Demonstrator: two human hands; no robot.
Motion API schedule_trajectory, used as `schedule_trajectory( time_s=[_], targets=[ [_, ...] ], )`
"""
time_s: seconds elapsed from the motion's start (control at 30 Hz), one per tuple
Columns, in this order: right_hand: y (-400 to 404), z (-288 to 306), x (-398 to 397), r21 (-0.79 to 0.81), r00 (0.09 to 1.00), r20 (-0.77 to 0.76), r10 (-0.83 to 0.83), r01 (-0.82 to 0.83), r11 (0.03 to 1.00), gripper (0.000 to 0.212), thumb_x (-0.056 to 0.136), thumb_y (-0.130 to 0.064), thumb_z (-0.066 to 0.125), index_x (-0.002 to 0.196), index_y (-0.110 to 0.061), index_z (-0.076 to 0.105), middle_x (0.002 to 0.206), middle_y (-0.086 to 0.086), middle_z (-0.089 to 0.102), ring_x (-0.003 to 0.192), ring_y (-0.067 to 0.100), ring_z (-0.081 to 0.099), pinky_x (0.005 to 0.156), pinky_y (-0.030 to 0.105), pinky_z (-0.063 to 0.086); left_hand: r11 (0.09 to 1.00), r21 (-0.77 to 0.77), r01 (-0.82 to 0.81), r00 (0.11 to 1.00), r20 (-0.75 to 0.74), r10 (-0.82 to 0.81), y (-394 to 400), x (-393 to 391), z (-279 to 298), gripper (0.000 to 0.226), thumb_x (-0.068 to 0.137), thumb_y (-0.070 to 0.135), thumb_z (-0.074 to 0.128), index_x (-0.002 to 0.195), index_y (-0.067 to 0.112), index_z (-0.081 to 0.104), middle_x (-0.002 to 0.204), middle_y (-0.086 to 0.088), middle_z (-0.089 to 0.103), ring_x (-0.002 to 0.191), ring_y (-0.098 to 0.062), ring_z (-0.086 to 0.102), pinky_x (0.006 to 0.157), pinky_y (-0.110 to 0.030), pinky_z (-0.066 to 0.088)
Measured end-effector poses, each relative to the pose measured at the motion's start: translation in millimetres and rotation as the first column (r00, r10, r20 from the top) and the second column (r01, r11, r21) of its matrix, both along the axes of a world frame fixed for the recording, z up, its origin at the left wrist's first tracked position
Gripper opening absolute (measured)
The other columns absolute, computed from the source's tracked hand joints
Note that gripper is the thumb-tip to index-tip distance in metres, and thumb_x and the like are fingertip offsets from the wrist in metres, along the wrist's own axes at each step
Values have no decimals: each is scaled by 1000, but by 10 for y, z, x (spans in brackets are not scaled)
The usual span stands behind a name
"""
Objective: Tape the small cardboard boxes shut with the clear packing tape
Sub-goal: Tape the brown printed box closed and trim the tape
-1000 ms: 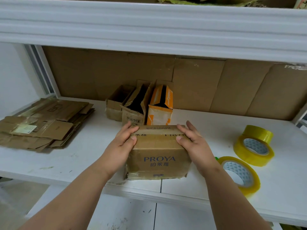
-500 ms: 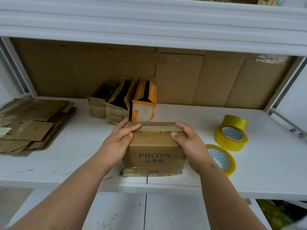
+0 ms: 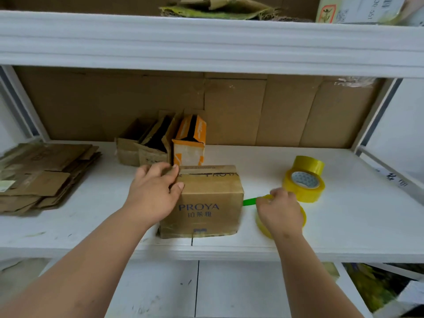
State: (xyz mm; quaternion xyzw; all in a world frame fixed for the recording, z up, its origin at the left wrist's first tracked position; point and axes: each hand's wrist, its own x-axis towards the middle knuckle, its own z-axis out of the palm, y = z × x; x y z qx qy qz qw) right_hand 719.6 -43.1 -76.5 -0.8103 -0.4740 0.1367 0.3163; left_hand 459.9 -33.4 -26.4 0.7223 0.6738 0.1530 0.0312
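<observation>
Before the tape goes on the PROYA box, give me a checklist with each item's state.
1. Flaps of the PROYA box closed flat: ok, a thin seam shows along the top.
2. Box steadied: ok, the left hand rests on its top left corner.
3. Tape in the grip: ok, the right hand holds the near tape roll lying on the shelf.
4. Tape end found: cannot tell; a green tab sticks out toward the box.
5. Seam already taped: cannot tell.
6. Spare tape rolls within reach: ok, stacked just behind.
</observation>
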Motion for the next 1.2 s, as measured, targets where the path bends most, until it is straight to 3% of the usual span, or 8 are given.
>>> schedule_trajectory(
  time_s=[0.1, 0.23, 0.33, 0.5, 0.77, 0.87, 0.97, 1.2],
  targets=[
    [-119, -150, 72, -332, 944, 290, 159, -57, 942, 51, 87, -45, 54, 129, -16, 53, 130, 7, 59, 124, 28, 52, 109, 38, 36, 996, 91, -3, 1000, -18, 5, -34, 72, -61, 51, 103, 41, 32, 153, 30, 32, 155, 8, 33, 131, -23, 22, 111, -29, 21],
    [-182, -245, 97, -379, 867, 434, 245, -71, 923, 42, 92, -35, 47, 131, -21, 54, 130, 5, 61, 128, 26, 48, 116, 38, 24, 994, 110, -7, 999, -31, 11, -79, 137, -48, 43, 104, 36, 31, 146, 41, 38, 149, 8, 42, 135, -25, 28, 121, -46, 9],
    [-178, -202, 191, -258, 933, 309, 183, -103, 961, 46, 96, -37, 46, 140, -23, 48, 137, 6, 58, 132, 27, 46, 117, 38, 23, 993, 112, -26, 993, -111, 38, -110, 155, -9, 41, 104, 39, 27, 141, 45, 44, 146, 12, 44, 135, -23, 27, 120, -45, 4],
    [-256, 139, 206, 117, 942, -220, 254, -233, 965, 48, 96, -29, 60, 141, -14, 51, 139, 10, 56, 125, 31, 51, 109, 43, 40, 991, 134, 6, 991, -131, 12, -68, 264, 68, 40, 100, 23, 43, 137, 32, 55, 131, 5, 44, 115, -22, 36, 98, -31, 30],
    [-407, 808, -84, 357, 804, -181, 567, -483, 799, 30, 94, -25, 65, 122, -30, 58, 125, -4, 57, 117, 18, 51, 98, 34, 43, 1000, 1, 27, 987, 158, -27, -115, 273, 249, 41, 102, 22, 46, 141, 33, 49, 140, 4, 52, 126, -19, 48, 101, -33, 42],
    [-421, 880, -230, 360, 746, -108, 657, -587, 726, 25, 93, -23, 65, 109, -38, 54, 118, -9, 54, 121, 11, 42, 103, 34, 40, 990, -110, 93, 890, 454, -33, -151, 230, 301, 39, 103, 23, 47, 141, 29, 48, 140, 7, 53, 126, -15, 50, 106, -34, 42],
    [-382, 857, -347, 361, 705, -10, 709, -658, 660, 26, 94, -22, 65, 105, -41, 52, 109, -25, 50, 110, -7, 27, 121, 33, 14, 973, -148, 178, 691, 723, -16, -175, 155, 317, 40, 104, 21, 47, 143, 30, 46, 142, 10, 50, 130, -11, 46, 113, -34, 36],
    [-204, 665, -536, 282, 659, 210, 722, -748, 601, 25, 91, -28, 63, 115, -35, 62, 115, -14, 59, 123, 9, 43, 123, 37, -8, 970, 15, 244, 407, 906, -116, -215, 113, 339, 57, 95, -2, 54, 134, 38, 50, 132, 8, 57, 117, -11, 59, 104, -39, 48]
  ],
)
